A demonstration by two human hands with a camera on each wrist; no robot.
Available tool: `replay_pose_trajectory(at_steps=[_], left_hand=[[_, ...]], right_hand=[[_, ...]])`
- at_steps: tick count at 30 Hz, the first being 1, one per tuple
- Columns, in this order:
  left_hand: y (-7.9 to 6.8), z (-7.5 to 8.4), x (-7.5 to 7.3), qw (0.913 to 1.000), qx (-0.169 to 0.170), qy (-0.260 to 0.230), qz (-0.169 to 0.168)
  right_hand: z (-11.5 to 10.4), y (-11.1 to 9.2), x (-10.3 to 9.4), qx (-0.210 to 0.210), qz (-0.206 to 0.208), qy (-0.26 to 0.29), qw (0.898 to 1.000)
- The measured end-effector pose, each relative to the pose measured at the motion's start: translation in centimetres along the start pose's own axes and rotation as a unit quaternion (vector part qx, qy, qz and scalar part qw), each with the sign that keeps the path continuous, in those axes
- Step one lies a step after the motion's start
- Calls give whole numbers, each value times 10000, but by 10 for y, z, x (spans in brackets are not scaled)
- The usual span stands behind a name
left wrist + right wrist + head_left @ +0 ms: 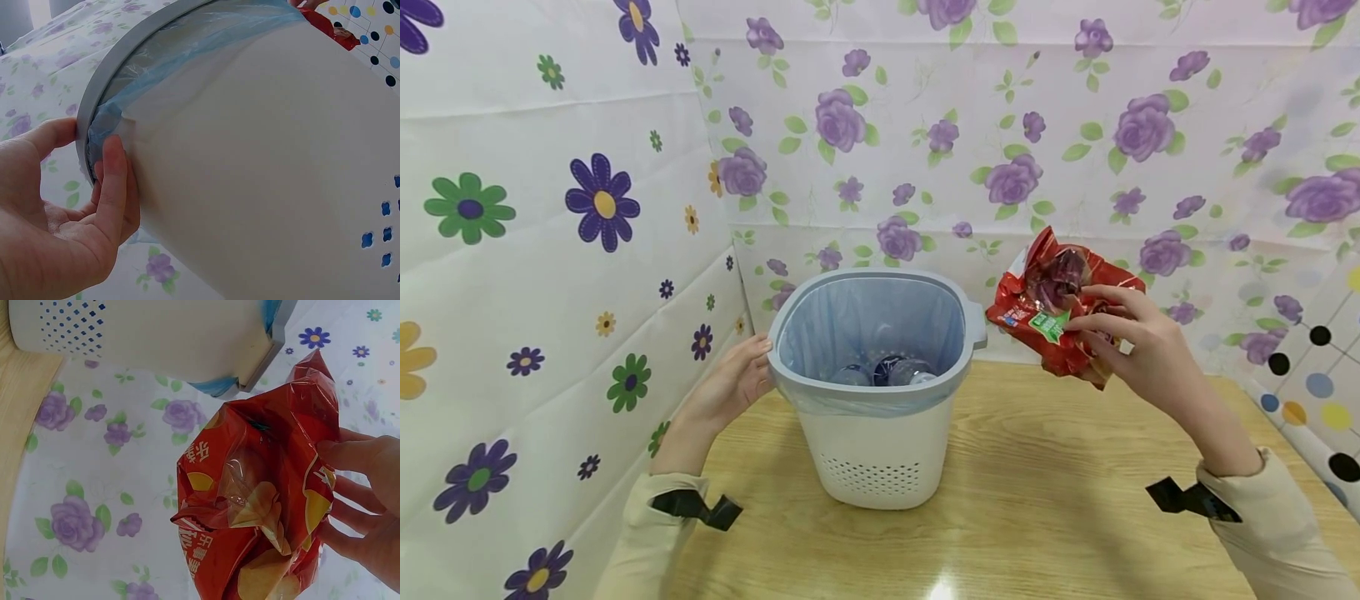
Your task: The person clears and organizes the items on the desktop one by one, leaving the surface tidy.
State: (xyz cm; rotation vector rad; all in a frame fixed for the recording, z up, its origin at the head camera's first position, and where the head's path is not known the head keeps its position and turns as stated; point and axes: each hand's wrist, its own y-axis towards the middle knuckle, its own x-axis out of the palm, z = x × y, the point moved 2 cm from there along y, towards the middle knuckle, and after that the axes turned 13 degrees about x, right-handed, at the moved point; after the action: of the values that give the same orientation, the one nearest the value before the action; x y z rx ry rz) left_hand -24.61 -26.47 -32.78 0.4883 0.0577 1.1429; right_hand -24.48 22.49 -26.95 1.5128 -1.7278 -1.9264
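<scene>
A white trash bin (880, 458) with a grey-blue rim stands on the wooden table, lined with a translucent blue bag (880, 308). Inside lie a few clear plastic bottles (910, 371), partly hidden by the rim. My left hand (730, 387) grips the bin's left rim; in the left wrist view the thumb is on top and the fingers curl beneath. To the right of the bin, my right hand (1142, 346) pinches a crumpled red snack bag (1045, 292), held in the air above the table. The right wrist view shows its crinkled front with yellow chip pictures (256, 506).
The wooden table (1037, 483) runs beneath the bin. White cloth walls with purple roses (842, 121) rise behind it, and one with daisies (602, 204) on the left. A dotted cloth (1318, 383) hangs at the right edge.
</scene>
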Motion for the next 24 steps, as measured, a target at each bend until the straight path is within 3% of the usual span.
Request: replay_pose_trajectory(at_steps=[13,24], left_hand=[[0,0,1,10000,12,-93,-10],[0,0,0,10000,-42,14,86]], right_hand=[[-9,11,-3,-24,-36,12,10000],[-22,25,-3,-349,31,244,9991]])
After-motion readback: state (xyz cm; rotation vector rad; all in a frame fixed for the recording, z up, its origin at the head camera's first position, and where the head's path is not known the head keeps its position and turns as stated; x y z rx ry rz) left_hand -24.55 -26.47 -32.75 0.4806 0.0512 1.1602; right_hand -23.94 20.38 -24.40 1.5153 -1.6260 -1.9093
